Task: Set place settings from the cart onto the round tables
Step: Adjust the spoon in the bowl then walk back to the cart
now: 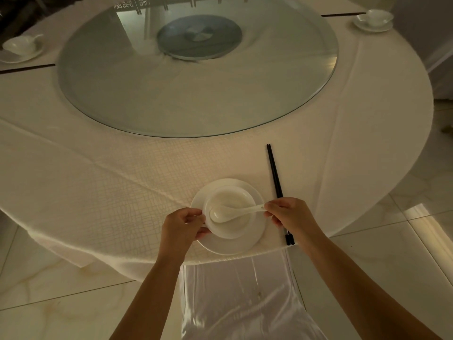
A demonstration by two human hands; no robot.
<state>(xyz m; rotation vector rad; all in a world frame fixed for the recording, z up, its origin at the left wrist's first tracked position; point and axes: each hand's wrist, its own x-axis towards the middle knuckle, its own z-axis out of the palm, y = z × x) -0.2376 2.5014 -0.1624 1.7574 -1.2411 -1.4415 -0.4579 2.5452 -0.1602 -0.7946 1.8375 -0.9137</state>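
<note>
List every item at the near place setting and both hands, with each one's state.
Plate: flat on tablecloth, near table edge.
Bowl: upright on plate.
Spoon: lying in bowl, handle pointing right.
Chopsticks: paired, right of plate.
Left hand: holds bowl rim.
Right hand: pinches spoon handle.

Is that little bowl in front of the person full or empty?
Empty of food: the bowl shows a bare white inside, holding only the spoon, whose handle the right hand pinches.

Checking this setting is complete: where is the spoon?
In the head view, the spoon lies in the bowl, handle pinched by the right hand, left of the chopsticks.
</note>
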